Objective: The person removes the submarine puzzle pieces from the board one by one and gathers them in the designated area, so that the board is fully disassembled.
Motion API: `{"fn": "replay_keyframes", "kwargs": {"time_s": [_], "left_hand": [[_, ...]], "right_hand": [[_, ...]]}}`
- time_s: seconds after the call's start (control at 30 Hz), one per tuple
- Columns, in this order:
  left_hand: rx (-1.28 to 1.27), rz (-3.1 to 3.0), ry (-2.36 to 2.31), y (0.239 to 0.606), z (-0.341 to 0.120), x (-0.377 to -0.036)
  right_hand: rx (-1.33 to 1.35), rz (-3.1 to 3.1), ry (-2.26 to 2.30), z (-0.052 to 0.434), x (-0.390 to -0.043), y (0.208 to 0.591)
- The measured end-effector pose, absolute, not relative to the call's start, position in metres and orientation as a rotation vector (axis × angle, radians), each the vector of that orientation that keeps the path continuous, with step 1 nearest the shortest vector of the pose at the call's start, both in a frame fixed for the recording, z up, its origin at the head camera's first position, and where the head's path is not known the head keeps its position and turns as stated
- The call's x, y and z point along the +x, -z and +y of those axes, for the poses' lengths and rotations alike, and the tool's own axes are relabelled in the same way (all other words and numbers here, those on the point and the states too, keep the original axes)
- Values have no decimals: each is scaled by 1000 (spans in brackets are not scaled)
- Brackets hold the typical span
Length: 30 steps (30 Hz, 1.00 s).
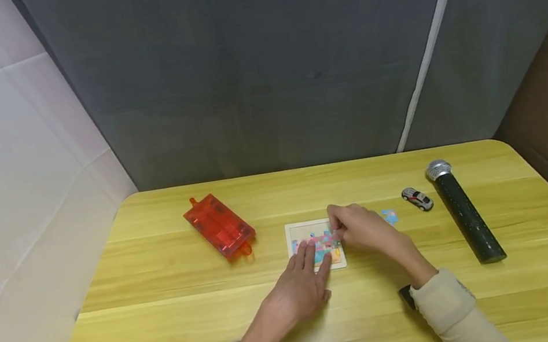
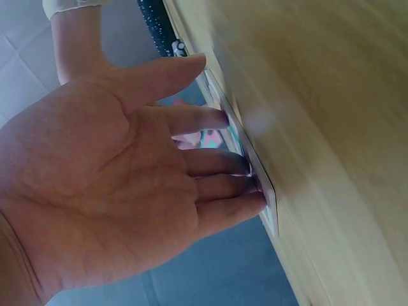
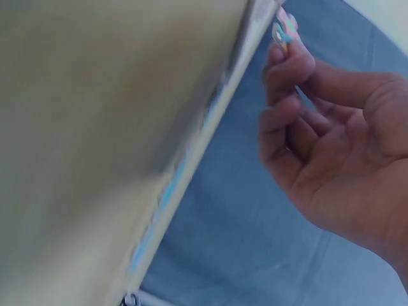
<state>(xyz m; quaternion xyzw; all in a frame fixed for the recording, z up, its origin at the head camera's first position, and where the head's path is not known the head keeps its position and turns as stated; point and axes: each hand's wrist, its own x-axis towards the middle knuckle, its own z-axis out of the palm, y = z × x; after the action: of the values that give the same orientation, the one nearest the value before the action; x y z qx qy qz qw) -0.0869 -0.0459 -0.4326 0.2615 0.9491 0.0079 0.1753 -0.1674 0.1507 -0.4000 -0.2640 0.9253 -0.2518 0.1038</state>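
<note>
**Wooden puzzle board under 2 hands at mid-desk**

Wood-grain yellow desk (image 1: 169, 326) carries a small puzzle board (image 1: 299, 233) near its middle, partly filled with pink and blue pieces. The left hand (image 1: 298, 290) lies flat with straight, spread fingers (image 2: 217, 191), their tips pressing on the board's near edge. The right hand (image 1: 363, 228) hovers over the board's right edge, fingers curled, pinching a small puzzle piece (image 3: 284, 29) between thumb and forefinger right at the board. 1 loose blue piece (image 1: 389, 216) lies on the desk just right of that hand. Toward the far right corner sit a small toy car (image 1: 417, 199) and, beside it, a black microphone (image 1: 464, 211) lying lengthwise along the right edge. A red transparent case (image 1: 218, 225) rests well left of the board, toward the far left corner.
</note>
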Motion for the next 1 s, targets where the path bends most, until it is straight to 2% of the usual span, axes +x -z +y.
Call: {"fn": "replay_keyframes", "kwargs": {"time_s": [0.27, 0.47, 0.7, 1.0], "left_hand": [[740, 2702, 73, 410, -42, -81], [748, 2682, -46, 423, -46, -85], [748, 2706, 37, 413, -43, -82], [761, 2695, -29, 430, -46, -86]], "right_hand": [[-697, 2653, 740, 191, -176, 381], [-640, 2589, 745, 208, -178, 373], [-592, 2458, 722, 233, -178, 372], [-480, 2494, 656, 259, -182, 379]]}}
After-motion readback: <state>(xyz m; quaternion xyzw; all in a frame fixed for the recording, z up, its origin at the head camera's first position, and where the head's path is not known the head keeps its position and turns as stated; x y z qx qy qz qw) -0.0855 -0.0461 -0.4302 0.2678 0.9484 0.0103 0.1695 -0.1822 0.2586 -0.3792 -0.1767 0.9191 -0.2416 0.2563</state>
